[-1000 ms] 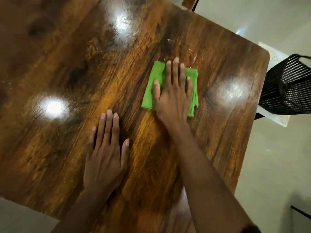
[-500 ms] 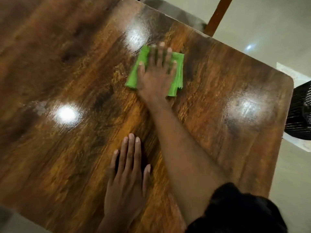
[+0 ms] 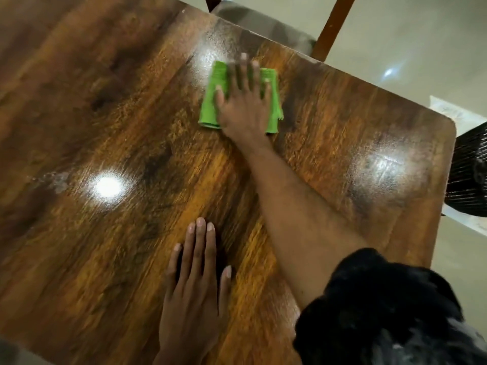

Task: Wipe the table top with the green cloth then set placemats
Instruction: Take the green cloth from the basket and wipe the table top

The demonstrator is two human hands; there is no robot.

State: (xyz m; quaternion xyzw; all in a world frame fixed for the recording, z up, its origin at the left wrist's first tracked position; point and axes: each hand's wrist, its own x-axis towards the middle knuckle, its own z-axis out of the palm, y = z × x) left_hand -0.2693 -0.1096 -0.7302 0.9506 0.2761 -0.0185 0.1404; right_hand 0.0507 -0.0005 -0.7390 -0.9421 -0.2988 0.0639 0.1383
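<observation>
Two hands: both flat on the bench, none curled round anything.
Right hand: upper centre of the frame, arm stretched far out, fingers straight and spread, pressing down on the green cloth; fingertips blurred, so likely mid-stroke.
Left hand: lower centre of the frame, palm down, fingers straight and together, resting on bare wood as a brace; holding nothing.
Cloth position: folded into a pad under the right palm, near the far edge of the bench, just beside a bright glare patch.
Step in hand: wiping, by the look of it; no placemats anywhere in view, so the second half not yet begun.
Risk, far edge: cloth close to the upper rim; too long a push could carry it over and drop it toward the chair beyond.
Risk, slip: only flat pressure on the pad, no pinch; on this glossy surface the palm could slide off and leave the cloth behind or bunched.
Risk, coverage: smudged grey patch at mid left well apart from the cloth; easily missed.
Right edge: black wire basket beside the corner.
</observation>
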